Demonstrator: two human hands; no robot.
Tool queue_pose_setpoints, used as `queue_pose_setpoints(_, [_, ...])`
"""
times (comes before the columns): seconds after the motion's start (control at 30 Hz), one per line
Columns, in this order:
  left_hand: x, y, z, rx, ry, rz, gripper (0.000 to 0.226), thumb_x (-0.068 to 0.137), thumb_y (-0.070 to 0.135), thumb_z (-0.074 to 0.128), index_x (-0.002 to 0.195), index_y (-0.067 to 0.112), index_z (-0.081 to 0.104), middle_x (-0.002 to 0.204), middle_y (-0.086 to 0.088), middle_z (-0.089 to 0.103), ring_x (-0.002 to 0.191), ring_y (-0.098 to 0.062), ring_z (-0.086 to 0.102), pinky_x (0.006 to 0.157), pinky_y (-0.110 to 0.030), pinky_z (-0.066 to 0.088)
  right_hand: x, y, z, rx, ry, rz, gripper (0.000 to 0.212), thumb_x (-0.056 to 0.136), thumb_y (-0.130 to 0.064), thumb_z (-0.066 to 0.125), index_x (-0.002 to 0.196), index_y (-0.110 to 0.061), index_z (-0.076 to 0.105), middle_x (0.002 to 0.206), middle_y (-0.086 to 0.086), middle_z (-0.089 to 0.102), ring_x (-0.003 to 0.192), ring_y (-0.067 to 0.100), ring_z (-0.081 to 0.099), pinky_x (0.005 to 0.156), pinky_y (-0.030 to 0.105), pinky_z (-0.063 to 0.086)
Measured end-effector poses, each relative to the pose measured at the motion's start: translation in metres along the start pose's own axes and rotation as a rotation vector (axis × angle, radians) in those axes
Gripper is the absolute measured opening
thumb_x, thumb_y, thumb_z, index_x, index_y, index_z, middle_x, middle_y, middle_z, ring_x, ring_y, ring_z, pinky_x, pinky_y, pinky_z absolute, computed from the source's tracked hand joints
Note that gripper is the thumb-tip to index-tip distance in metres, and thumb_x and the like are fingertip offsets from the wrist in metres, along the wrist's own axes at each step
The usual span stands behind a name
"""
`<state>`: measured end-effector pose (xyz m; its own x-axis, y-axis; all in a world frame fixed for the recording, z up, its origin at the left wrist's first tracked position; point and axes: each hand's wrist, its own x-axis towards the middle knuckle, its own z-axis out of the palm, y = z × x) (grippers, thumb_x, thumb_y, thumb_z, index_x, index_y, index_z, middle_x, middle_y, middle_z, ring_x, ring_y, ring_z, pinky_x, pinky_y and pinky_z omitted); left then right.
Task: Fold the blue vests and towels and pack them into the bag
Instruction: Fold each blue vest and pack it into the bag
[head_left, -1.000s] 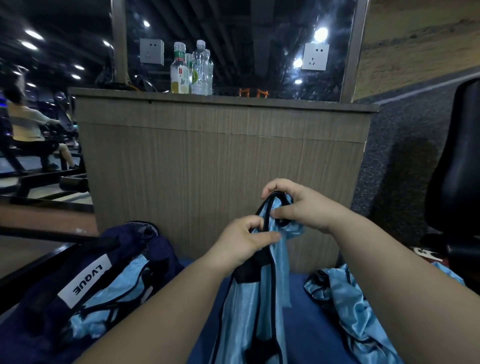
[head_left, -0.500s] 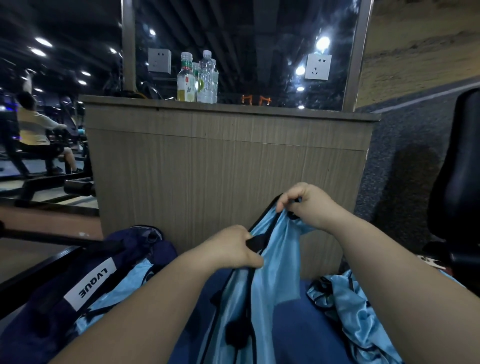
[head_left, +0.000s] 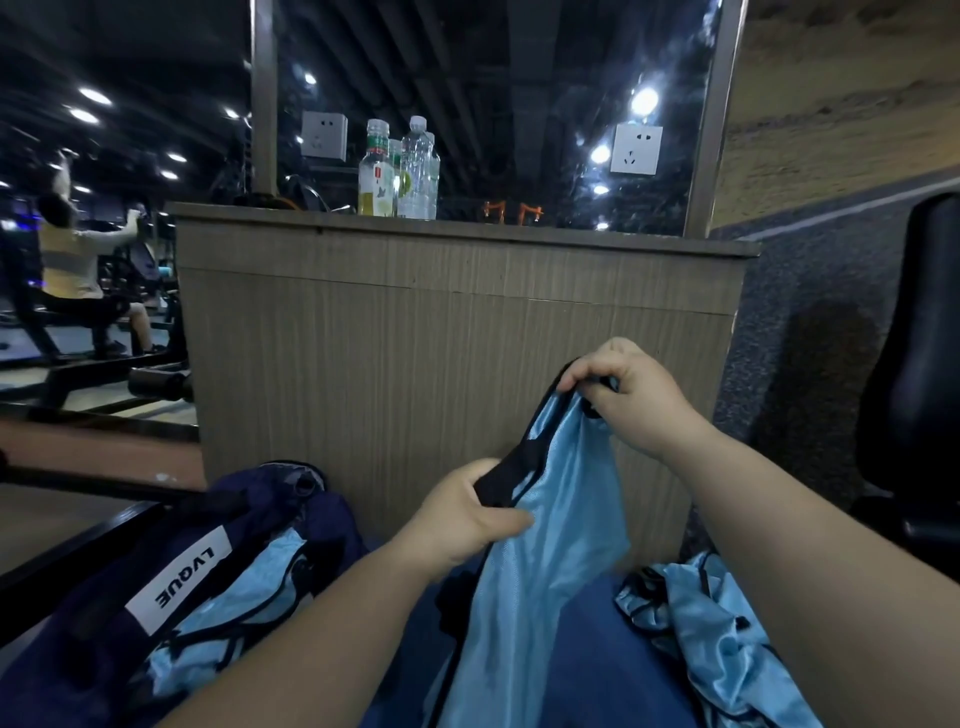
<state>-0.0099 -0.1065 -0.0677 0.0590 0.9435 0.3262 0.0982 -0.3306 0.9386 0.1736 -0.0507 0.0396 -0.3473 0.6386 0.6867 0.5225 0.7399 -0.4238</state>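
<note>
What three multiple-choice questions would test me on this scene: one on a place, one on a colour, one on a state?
1. Where is the navy bag? A at the person's left; B on a shelf; C on a hook.
2. What colour is the vest? A red; B light blue, black trim; C white.
3. What grips the vest? A neither hand; B one hand only; C left hand and right hand.
Key: A, it lies lower left; B, shiny blue cloth with black edging; C, both hands' fingers curl round its top edge.
</note>
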Motion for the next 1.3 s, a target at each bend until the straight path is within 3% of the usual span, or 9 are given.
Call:
queue_pose_setpoints(0.07, [0.000, -0.005, 0.008, 0.139, 0.080, 0.056, 0.019, 0.077, 0.005, 0.078, 0.090, 0.003, 0.064, 0.077, 0.005, 0.057, 0.064, -0.005, 0.055, 0.060, -0.019, 0.044, 0.002, -0.005, 0.000, -0.018, 0.003, -0.036, 0.035, 0.092, -0.005, 0.061, 0.077, -0.035, 0.069, 0.089, -0.011, 0.047, 0.079, -0.004, 0.052, 0.070, 0.002, 0.040])
queue_pose_setpoints(0.2, [0.005, -0.013, 0.020, 0.243, 0.187, 0.144, 0.027, 0.074, 0.014, 0.082, 0.098, 0.019, 0.070, 0.120, 0.009, 0.054, 0.101, 0.002, 0.058, 0.082, -0.009, 0.046, 0.004, -0.009, 0.002, -0.036, -0.008, -0.079, 0.039, 0.091, -0.006, 0.063, 0.075, -0.041, 0.068, 0.087, -0.012, 0.046, 0.081, -0.003, 0.050, 0.073, 0.005, 0.040])
queue_pose_setpoints(0.37, [0.002, -0.015, 0.029, 0.045, 0.042, 0.021, 0.019, 0.079, 0.009, 0.078, 0.089, 0.017, 0.063, 0.078, 0.007, 0.065, 0.072, -0.006, 0.063, 0.065, -0.022, 0.052, 0.006, -0.010, 0.008, -0.031, 0.000, -0.084, 0.041, 0.091, -0.006, 0.063, 0.074, -0.044, 0.066, 0.089, -0.010, 0.047, 0.088, 0.003, 0.053, 0.081, 0.016, 0.045])
queue_pose_setpoints(0.5, [0.003, -0.014, 0.032, 0.001, 0.093, 0.063, 0.019, 0.080, 0.006, 0.076, 0.094, 0.010, 0.065, 0.080, 0.001, 0.064, 0.074, -0.010, 0.061, 0.068, -0.025, 0.052, 0.008, -0.005, 0.010, -0.065, 0.048, -0.037, 0.040, 0.092, -0.006, 0.060, 0.075, -0.042, 0.064, 0.090, -0.011, 0.048, 0.088, 0.003, 0.053, 0.080, 0.019, 0.043])
queue_pose_setpoints(0.67, [0.006, -0.013, 0.030, 0.057, 0.206, 0.165, 0.020, 0.078, 0.006, 0.077, 0.082, 0.021, 0.064, 0.066, 0.011, 0.052, 0.060, -0.002, 0.049, 0.058, -0.016, 0.042, 0.009, 0.001, 0.009, -0.067, 0.084, 0.026, 0.043, 0.093, -0.008, 0.059, 0.071, -0.045, 0.061, 0.090, -0.012, 0.048, 0.085, 0.003, 0.054, 0.076, 0.019, 0.043])
queue_pose_setpoints(0.77, [0.007, -0.014, 0.030, 0.075, 0.188, 0.194, 0.020, 0.073, 0.015, 0.078, 0.088, 0.010, 0.066, 0.068, 0.007, 0.053, 0.064, -0.007, 0.050, 0.062, -0.023, 0.044, 0.008, -0.002, 0.009, -0.055, 0.089, 0.024, 0.041, 0.094, -0.009, 0.059, 0.073, -0.044, 0.062, 0.092, -0.011, 0.049, 0.086, 0.005, 0.055, 0.077, 0.024, 0.049])
queue_pose_setpoints(0.93, [0.008, -0.015, 0.034, 0.067, 0.097, 0.139, 0.058, 0.059, 0.038, 0.079, 0.098, 0.000, 0.060, 0.088, -0.016, 0.067, 0.080, -0.019, 0.062, 0.079, -0.049, 0.055, 0.009, -0.007, 0.010, -0.046, 0.120, -0.005, 0.043, 0.093, -0.008, 0.059, 0.072, -0.045, 0.062, 0.094, -0.008, 0.052, 0.089, 0.008, 0.056, 0.078, 0.025, 0.047])
queue_pose_setpoints(1.07, [0.012, -0.019, 0.035, -0.001, -0.022, 0.087, 0.045, 0.066, 0.022, 0.083, 0.099, 0.000, 0.062, 0.092, -0.009, 0.071, 0.090, -0.018, 0.067, 0.084, -0.039, 0.057, 0.009, -0.009, 0.009, -0.028, 0.100, -0.009, 0.041, 0.092, -0.007, 0.060, 0.073, -0.043, 0.063, 0.093, -0.009, 0.051, 0.089, 0.004, 0.053, 0.074, 0.012, 0.039])
queue_pose_setpoints(1.3, [0.014, -0.014, 0.026, -0.132, -0.099, 0.051, 0.036, 0.069, 0.011, 0.075, 0.104, 0.011, 0.065, 0.098, -0.001, 0.072, 0.093, -0.015, 0.068, 0.081, -0.028, 0.053, 0.010, 0.000, -0.001, -0.070, 0.128, 0.058, 0.041, 0.092, -0.010, 0.059, 0.071, -0.044, 0.062, 0.092, -0.011, 0.050, 0.087, 0.012, 0.058, 0.080, 0.031, 0.049])
